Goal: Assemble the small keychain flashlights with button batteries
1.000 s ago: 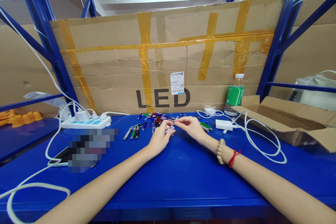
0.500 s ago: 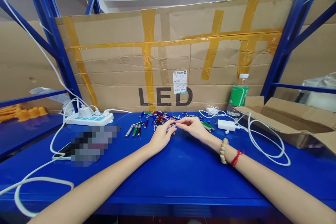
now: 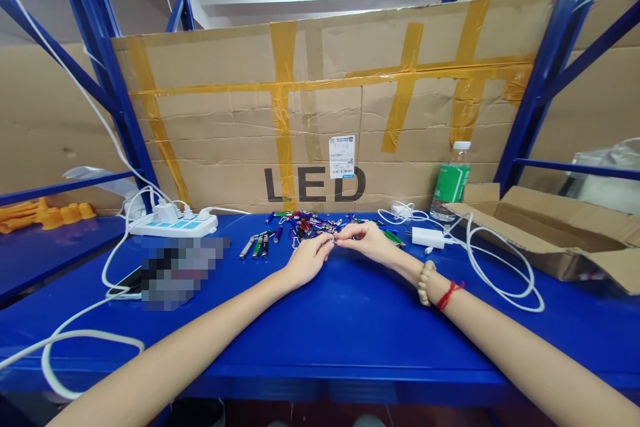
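Note:
My left hand (image 3: 307, 260) and my right hand (image 3: 369, 243) meet fingertip to fingertip above the blue table (image 3: 320, 320). Pinched between them is a small shiny metal piece (image 3: 335, 240), mostly covered by the fingers, too small to tell its kind. Just behind the hands lies a pile of small coloured metal tubes with clips (image 3: 303, 220), in red, blue, purple and other colours. To the left of the pile, a silver, a green and a black tube (image 3: 257, 248) lie side by side. More green tubes (image 3: 393, 236) show beyond my right wrist.
A white power strip (image 3: 175, 225) with cables and a phone partly blurred out (image 3: 131, 283) lie left. At right are a white charger (image 3: 427, 237), a looping white cable (image 3: 500, 303), a green-labelled bottle (image 3: 451, 181) and an open cardboard box (image 3: 565, 257). A taped cardboard panel (image 3: 225, 140) stands behind.
The fingertips of both hands have shifted slightly, and the small metal piece shows darker between them. The view has moved a little. Things on the table lie as before.

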The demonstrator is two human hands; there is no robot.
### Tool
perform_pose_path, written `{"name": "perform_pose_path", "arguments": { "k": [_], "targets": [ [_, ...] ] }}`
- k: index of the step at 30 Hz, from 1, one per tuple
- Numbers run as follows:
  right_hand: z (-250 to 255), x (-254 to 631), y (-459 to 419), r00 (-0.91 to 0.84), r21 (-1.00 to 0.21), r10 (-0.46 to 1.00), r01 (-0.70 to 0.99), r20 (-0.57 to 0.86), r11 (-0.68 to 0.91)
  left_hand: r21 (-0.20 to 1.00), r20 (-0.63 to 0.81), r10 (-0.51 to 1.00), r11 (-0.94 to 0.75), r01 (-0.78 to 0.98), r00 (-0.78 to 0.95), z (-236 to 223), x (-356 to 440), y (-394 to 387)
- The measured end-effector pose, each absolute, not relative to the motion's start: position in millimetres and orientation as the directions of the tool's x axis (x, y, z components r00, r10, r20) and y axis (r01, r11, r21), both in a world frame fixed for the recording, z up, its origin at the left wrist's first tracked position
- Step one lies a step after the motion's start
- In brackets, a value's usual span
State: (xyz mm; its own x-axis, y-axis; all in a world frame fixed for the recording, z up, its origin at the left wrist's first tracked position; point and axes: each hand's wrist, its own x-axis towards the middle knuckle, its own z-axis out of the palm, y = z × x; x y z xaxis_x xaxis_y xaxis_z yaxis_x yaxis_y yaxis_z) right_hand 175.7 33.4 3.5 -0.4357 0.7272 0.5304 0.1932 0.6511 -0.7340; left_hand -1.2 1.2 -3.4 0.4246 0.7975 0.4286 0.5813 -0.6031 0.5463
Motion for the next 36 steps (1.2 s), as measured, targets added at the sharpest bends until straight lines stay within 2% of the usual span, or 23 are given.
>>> {"name": "perform_pose_path", "arguments": {
  "k": [7,17,24,30,36],
  "targets": [
    [-1.1,182.1,34.4,-0.506,-0.714,0.674,0.153,0.538,0.684,0.468,0.391,0.762,-0.647,0.601,0.516,-4.5,-3.1,-1.3],
    [0.8,181.0,27.9,-0.506,-0.703,0.701,0.233,0.502,0.672,0.439,0.432,0.712,-0.702,0.561,0.554,-3.2,-2.7,-4.5],
    [2.5,179.1,24.2,-0.503,-0.755,0.747,0.25,0.434,0.607,0.423,0.47,0.704,-0.709,0.565,0.532,-1.9,-1.9,-6.3],
    [6.3,171.6,18.4,-0.433,-0.801,0.8,0.242,0.417,0.548,0.422,0.491,0.708,-0.702,0.573,0.507,-2.0,-1.7,-6.5],
    [5.4,166.0,18.1,-0.374,-0.85,0.865,0.278,0.334,0.448,0.415,0.507,0.725,-0.68,0.604,0.467,-2.5,-1.2,-6.4]
  ]
}}
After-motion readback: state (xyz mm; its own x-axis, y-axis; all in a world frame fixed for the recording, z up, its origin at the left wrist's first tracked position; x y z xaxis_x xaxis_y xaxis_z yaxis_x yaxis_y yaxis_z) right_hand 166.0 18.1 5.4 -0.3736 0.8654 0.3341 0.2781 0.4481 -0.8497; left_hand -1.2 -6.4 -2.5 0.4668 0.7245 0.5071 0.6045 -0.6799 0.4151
